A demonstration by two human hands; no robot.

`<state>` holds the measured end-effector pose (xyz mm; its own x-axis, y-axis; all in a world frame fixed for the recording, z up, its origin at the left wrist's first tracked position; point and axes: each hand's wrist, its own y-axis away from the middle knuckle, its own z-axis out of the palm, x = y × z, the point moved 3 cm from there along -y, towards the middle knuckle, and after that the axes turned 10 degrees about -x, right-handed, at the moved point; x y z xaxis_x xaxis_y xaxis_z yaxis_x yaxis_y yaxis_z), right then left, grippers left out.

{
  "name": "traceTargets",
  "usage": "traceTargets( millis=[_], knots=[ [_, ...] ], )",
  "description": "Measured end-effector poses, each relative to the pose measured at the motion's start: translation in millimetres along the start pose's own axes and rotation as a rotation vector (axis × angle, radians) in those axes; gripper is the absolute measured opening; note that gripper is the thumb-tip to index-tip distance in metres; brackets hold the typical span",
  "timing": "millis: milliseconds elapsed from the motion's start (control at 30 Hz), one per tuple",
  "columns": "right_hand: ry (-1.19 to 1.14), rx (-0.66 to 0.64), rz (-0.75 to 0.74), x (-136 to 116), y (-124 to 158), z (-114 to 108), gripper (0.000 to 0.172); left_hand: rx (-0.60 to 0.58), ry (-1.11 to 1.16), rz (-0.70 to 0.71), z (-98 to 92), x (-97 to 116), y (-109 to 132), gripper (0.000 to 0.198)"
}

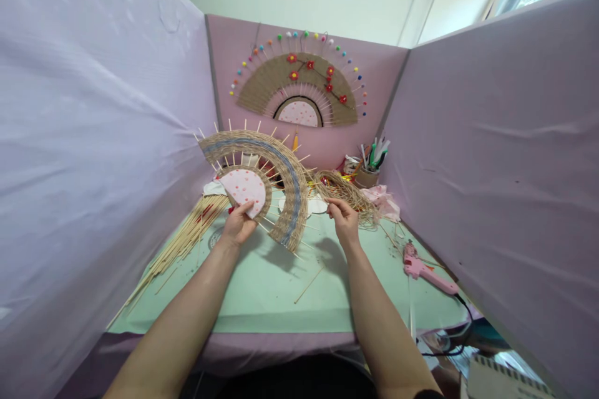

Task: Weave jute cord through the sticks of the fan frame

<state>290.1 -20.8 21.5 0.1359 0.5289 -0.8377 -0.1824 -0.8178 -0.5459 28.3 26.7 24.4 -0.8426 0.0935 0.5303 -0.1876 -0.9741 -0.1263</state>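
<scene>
My left hand grips a half-round woven fan by its lower middle, the thumb over the pink spotted fabric half-disc. Thin sticks radiate from that half-disc through a broad band of tan woven cord with a blue stripe, and their ends poke out past its outer edge. The fan is tilted above the table, its right end lower. Just right of the band, my right hand is closed in a pinch. Something thin and pale seems to run from its fingertips toward the fan, too fine to make out.
Bundled thin sticks lie at the left of the green tabletop. Behind my right hand sits a heap of tan cord, near a tool holder. A pink glue gun lies right. A finished-looking fan hangs on the back panel.
</scene>
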Motion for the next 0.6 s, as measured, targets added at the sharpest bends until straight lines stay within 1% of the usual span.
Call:
traceTargets(
  millis=[100, 167, 233, 367, 400, 500, 533, 600],
  knots=[
    [0.007, 0.012, -0.023, -2.8, 0.9, 0.5, 0.017, -0.002, 0.016, 0.002, -1.2, -0.9, -0.4, 0.051],
    [-0.011, -0.019, -0.024, -4.7, 1.6, 2.2, 0.018, -0.005, 0.023, 0.001, -0.8, -1.5, 0.0, 0.051],
    [-0.025, -0.103, 0.004, -5.3, 2.2, 5.7, 0.022, -0.006, 0.031, -0.001, 0.2, -2.1, 0.8, 0.05],
    [-0.079, -0.346, 0.119, -1.1, 4.4, 14.6, 0.028, 0.021, 0.049, -0.024, 0.7, -3.3, 2.2, 0.049],
    [-0.108, -0.375, 0.143, 0.4, 5.3, 15.8, 0.027, 0.025, 0.054, -0.033, 0.4, -3.6, 2.1, 0.049],
    [-0.162, -0.39, 0.178, 4.5, 7.3, 17.8, 0.024, 0.024, 0.062, -0.048, -1.2, -4.0, 1.2, 0.049],
    [-0.149, -0.4, 0.183, 5.9, 7.3, 19.3, 0.024, 0.022, 0.062, -0.051, -1.9, -4.0, 0.8, 0.049],
    [-0.043, -0.426, 0.193, 9.5, 3.6, 24.5, 0.024, 0.018, 0.064, -0.063, -2.9, -4.1, 0.4, 0.047]
  ],
)
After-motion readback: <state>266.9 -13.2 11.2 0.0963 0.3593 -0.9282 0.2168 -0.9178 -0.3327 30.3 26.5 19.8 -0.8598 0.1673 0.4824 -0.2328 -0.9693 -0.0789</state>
